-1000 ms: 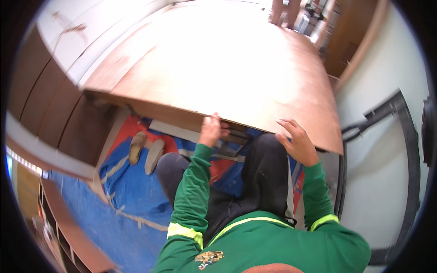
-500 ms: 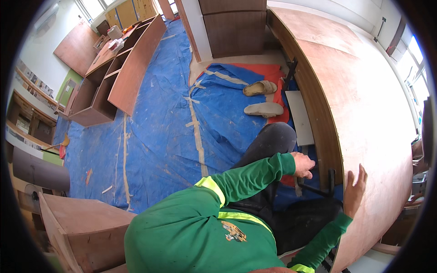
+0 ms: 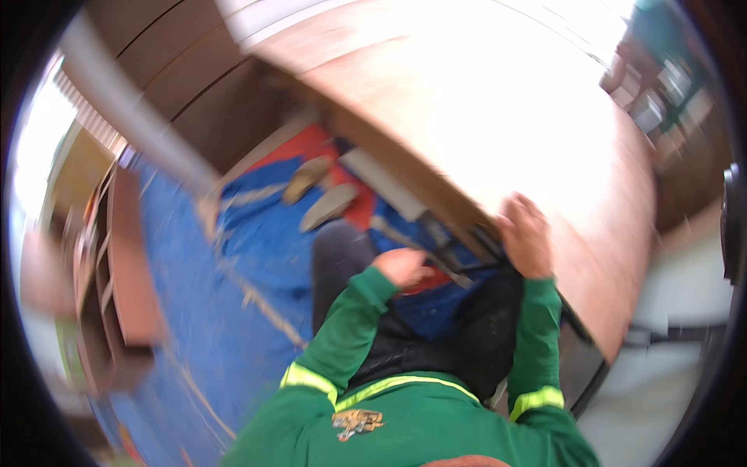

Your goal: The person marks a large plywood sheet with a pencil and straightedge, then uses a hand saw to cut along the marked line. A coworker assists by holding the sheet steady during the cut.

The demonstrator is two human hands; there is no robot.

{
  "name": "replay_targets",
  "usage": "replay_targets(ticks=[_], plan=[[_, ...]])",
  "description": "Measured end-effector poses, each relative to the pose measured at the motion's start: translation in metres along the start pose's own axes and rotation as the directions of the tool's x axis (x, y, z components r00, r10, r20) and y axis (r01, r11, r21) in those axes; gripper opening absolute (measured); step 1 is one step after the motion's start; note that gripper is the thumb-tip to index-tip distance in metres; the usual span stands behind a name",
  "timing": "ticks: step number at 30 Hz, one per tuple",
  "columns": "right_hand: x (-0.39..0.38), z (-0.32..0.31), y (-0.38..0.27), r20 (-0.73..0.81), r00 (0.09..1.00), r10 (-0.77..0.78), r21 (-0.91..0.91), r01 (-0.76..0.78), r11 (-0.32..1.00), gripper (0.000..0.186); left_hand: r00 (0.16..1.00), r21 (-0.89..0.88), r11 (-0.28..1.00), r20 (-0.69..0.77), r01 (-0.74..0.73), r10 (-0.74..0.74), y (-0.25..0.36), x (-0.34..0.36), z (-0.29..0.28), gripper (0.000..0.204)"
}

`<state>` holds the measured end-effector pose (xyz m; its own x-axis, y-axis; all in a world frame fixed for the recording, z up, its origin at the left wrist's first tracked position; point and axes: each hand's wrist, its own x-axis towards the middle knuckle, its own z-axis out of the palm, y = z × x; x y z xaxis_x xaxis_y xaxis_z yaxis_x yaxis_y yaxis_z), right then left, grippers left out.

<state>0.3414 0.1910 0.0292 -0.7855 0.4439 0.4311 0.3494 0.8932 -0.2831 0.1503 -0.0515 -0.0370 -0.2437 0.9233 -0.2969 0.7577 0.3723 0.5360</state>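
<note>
My right hand lies with its fingers stretched out on the near edge of a large pale wooden panel. My left hand is held above my lap, short of the panel's edge. Its fingers are curled in, and motion blur hides whether anything is between them. Below the panel's edge, a dark metal leg or bracket shows between the two hands. A pale strip-like board lies along the foot of the panel's brown side.
A pair of worn shoes stands on blue sheeting with a red patch. An open-fronted wooden cabinet lies at the left. Brown panelled furniture rises behind a pale post. More dark framing is at the right.
My view has swung to the right, so the panel now fills the upper middle. My right hand stays at the panel's edge, and my left remains curled near it.
</note>
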Motion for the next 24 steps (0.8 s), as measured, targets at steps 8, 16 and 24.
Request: replay_targets(ticks=[8,16,24], plan=[[0.002,-0.007,-0.008,0.088,0.975,0.205,0.031,-0.209,0.978,0.054,0.987,-0.180,0.973,0.048,-0.143,0.154,0.016,-0.013,-0.057,0.048],[0.001,-0.003,-0.005,0.075,0.980,0.184,0.033,-0.187,0.982,0.053,0.885,-0.253,0.849,-0.167,-0.465,0.435,0.048,0.045,-0.185,0.038],[-0.002,0.004,-0.001,0.059,0.982,0.181,-0.003,-0.182,0.983,0.051,0.827,0.306,0.927,-0.447,-0.218,0.342,-0.007,0.133,-0.121,0.066]])
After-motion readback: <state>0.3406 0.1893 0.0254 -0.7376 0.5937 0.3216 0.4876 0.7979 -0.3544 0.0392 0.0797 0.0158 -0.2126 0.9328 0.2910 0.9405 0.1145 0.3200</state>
